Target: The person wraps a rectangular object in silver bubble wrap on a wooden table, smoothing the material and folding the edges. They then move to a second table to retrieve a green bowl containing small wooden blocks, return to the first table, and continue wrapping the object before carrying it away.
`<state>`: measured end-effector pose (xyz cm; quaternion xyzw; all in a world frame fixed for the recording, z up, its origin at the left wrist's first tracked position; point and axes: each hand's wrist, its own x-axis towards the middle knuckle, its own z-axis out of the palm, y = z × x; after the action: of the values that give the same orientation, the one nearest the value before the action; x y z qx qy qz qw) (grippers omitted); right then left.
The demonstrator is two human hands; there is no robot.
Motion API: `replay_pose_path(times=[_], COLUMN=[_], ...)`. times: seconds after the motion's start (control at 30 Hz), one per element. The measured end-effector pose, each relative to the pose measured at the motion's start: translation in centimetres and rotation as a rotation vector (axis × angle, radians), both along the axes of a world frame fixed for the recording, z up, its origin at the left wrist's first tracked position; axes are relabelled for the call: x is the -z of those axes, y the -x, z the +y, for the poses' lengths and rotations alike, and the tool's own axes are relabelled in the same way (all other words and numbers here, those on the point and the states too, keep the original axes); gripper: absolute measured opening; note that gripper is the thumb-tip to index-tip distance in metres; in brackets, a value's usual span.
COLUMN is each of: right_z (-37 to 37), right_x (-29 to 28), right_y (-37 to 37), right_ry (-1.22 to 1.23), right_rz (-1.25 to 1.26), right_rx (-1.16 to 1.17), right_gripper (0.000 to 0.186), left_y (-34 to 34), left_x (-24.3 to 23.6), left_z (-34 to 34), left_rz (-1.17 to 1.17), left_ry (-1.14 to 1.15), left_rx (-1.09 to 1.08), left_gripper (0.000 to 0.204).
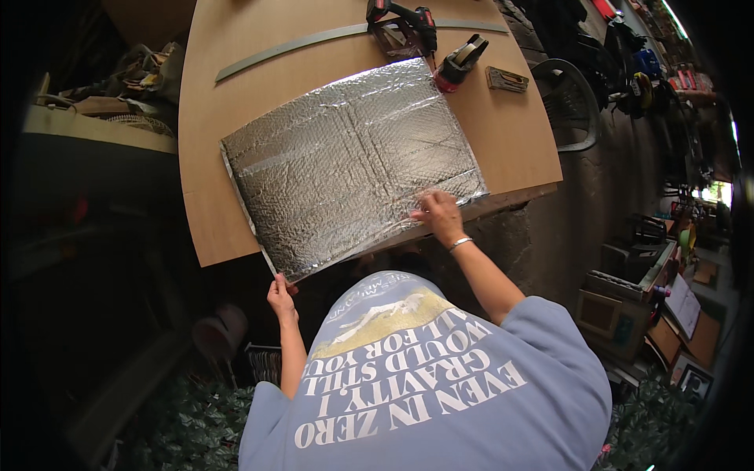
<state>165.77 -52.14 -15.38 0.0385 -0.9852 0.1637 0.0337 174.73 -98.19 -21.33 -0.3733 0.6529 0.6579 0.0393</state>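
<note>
A silver foil bubble-insulation sheet [345, 157] lies at an angle on the wooden tabletop, its near edge and near-left corner hanging past the table edge. My left hand [283, 298] is closed in a pinch on that corner, thumb on top. On the near right part of the sheet, close to its edge, is my right hand [440, 217], a bracelet on its wrist. Its fingers are bent and drawn together over the foil; whatever they hold, if anything, is too small to make out.
A long metal strip [290, 53] lies across the tabletop [518, 141]. Beyond the sheet are a cordless drill [412, 20], a tape dispenser [459, 63] and a small box-shaped item [506, 79]. A chair [577, 106] stands at the right, a cluttered shelf [98, 129] at the left.
</note>
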Motion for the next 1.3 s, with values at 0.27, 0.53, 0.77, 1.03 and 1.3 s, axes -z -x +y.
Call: replay_pose_path(times=[0.27, 0.53, 0.77, 1.03, 1.3], right_z=[11.7, 14.7, 10.3, 9.3, 9.3], right_x=[1.4, 0.2, 1.9, 4.4, 5.5], right_y=[1.7, 6.3, 3.3, 3.8, 3.4], right_ry=[-0.060, 0.531, 0.743, 0.826, 0.670], right_rz=[0.144, -0.338, -0.258, -0.252, -0.330], right_rx=[0.531, 0.452, 0.372, 0.350, 0.411], right_gripper=[0.069, 0.052, 0.039, 0.034, 0.029], left_y=[5.8, 13.1, 15.0, 16.0, 16.6], left_x=[-2.2, -3.1, -3.6, -2.3, 0.1], left_z=[-1.4, -3.0, -10.0, -9.3, -8.0], left_rz=[0.120, 0.025, 0.111, 0.004, -0.066], left_ry=[0.145, 0.175, 0.675, 0.714, 0.895], left_rx=[0.165, 0.105, 0.150, 0.056, 0.034], left_gripper=[0.033, 0.023, 0.026, 0.024, 0.024])
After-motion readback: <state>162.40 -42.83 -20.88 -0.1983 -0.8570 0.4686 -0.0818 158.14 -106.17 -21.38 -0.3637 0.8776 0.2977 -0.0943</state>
